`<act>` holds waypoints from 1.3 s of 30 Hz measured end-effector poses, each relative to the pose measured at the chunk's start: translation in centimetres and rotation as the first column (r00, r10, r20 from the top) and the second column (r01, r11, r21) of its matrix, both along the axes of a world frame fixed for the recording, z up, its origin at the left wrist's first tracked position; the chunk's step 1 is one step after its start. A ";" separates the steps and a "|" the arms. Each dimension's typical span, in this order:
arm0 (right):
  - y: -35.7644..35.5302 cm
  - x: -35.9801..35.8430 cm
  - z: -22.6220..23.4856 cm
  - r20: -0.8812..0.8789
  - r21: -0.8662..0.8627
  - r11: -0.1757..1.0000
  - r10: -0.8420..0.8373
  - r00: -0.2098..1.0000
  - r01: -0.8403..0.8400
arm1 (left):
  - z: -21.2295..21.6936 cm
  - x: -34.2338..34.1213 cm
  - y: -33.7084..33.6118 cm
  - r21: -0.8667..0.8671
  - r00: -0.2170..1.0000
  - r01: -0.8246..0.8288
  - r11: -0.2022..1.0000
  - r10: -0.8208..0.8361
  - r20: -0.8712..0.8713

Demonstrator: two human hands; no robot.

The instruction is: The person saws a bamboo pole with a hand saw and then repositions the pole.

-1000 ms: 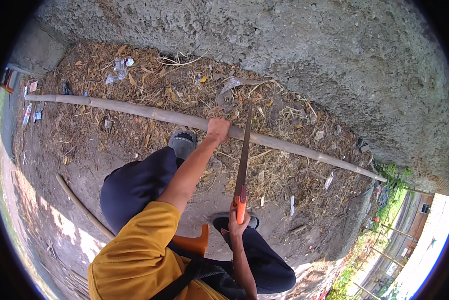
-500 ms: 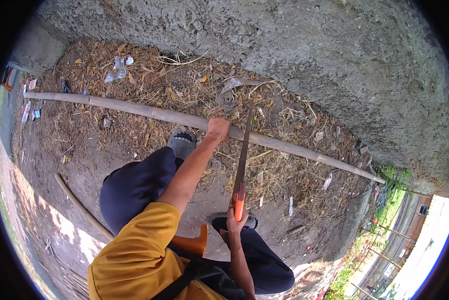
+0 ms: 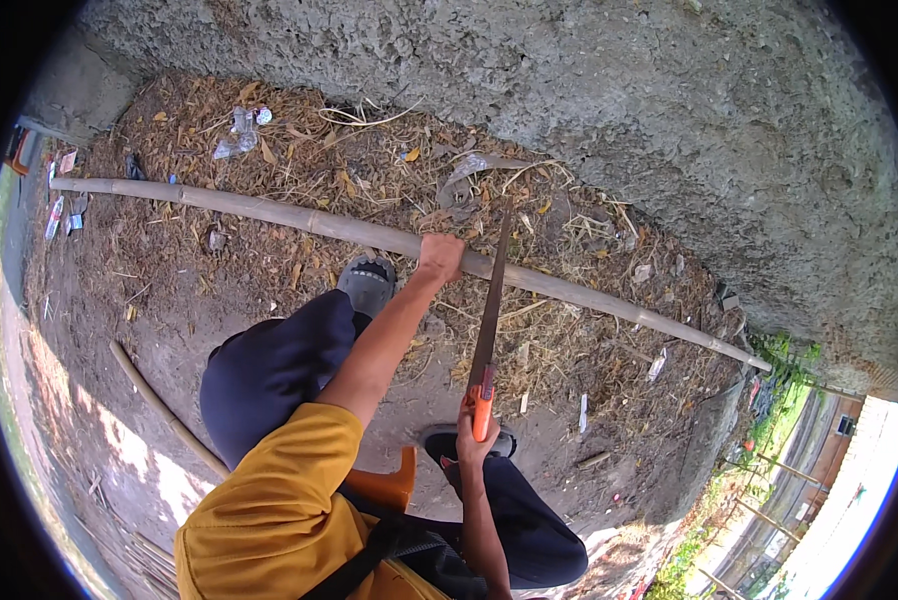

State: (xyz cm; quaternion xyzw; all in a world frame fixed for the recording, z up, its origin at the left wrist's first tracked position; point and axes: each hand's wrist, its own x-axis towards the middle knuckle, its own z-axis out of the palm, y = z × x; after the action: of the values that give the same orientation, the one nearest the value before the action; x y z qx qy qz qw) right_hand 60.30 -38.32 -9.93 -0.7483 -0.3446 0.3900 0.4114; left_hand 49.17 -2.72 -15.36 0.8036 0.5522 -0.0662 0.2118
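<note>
the left hand (image 3: 441, 257) is clamped on a bamboo pole (image 3: 609, 300), whose long axis runs from far left to nearer right. the right hand (image 3: 471, 446), on the near side of the pole, is wrapped round the orange handle (image 3: 483, 412) of a handsaw (image 3: 489, 330). the blade (image 3: 495, 292) points away, crossing over the pole just right of the left hand, the nearer hand to that crossing.
</note>
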 end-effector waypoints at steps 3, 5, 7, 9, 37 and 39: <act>-1.5 -1.0 1.8 -0.148 -0.098 0.992 -0.098 0.984 0.084 | -0.4 -0.7 -0.5 -0.016 1.000 0.006 1.000 -0.006 0.004; -3.2 -2.7 3.6 -0.251 -0.214 0.969 -0.180 0.951 0.127 | -0.8 -1.4 -0.4 -0.015 1.000 0.000 1.000 0.001 0.005; -5.9 -2.8 3.8 -0.115 0.053 0.993 -0.098 0.988 0.105 | -0.5 -0.8 -0.2 -0.011 1.000 -0.002 1.000 0.002 0.007; -6.2 -2.4 4.6 -0.182 -0.020 0.994 -0.113 0.977 0.112 | -0.6 -1.3 -0.2 -0.012 1.000 -0.001 1.000 0.001 0.017; 0.8 -1.8 1.5 -0.156 0.163 0.978 -0.107 0.982 0.132 | -0.2 -0.5 -0.5 0.007 1.000 -0.007 1.000 0.007 0.014; 0.7 -1.6 1.9 -0.142 0.036 0.998 -0.039 0.989 0.045 | -0.3 -0.8 -0.4 0.004 1.000 -0.007 1.000 0.007 0.023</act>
State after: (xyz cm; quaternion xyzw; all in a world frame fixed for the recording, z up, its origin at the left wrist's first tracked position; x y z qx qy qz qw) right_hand 58.75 -37.59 -8.08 -0.7176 -0.3062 0.4265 0.4576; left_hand 48.40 -3.16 -15.67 0.8028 0.5527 -0.0552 0.2170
